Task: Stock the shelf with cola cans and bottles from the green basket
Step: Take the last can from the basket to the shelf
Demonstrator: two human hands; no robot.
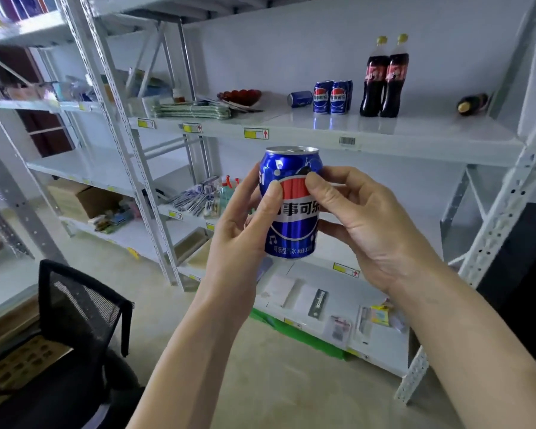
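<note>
A blue cola can (291,224) stands upright in the air, below the front edge of the white shelf (384,140). My left hand (245,224) grips its left side, thumb on the label. My right hand (362,221) holds its right side, thumb pressed on the front. On the shelf stand upright blue cans (331,96) in a tight group, and one can (300,98) lies on its side to their left. Two upright cola bottles (384,78) stand to the right of the cans, and another bottle (474,103) lies on its side far right. A green edge (294,332) under the bottom shelf may be the basket.
A plate of red fruit (240,96) and folded green cloths (192,111) lie on the shelf's left part. Lower shelves hold pens, packets and small items. A black mesh chair (81,308) stands at the lower left. Metal uprights (505,196) frame the shelf on the right.
</note>
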